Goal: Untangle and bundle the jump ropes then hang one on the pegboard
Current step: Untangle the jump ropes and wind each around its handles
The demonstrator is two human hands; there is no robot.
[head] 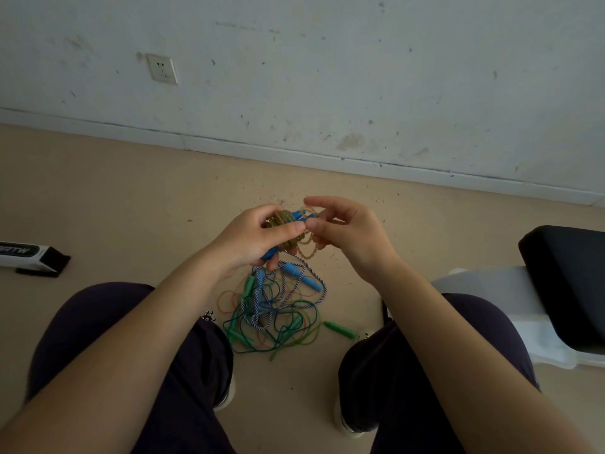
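My left hand (258, 234) grips a coiled tan jump rope (288, 221) with blue handles, held above the floor. My right hand (343, 227) pinches a loose tan loop of that same rope between thumb and fingers, right beside the left hand. Below them on the floor lies a tangle of jump ropes (275, 312): green cord with green handles (339, 329), a blue-and-white twisted rope with blue handles (301, 276), and thin orange loops. No pegboard is in view.
I sit with my knees (98, 339) apart on either side of the tangle. A black cushioned seat (569, 276) on a white frame stands at the right. A white and black box (29, 253) lies on the floor at the left. The wall (327, 77) runs behind.
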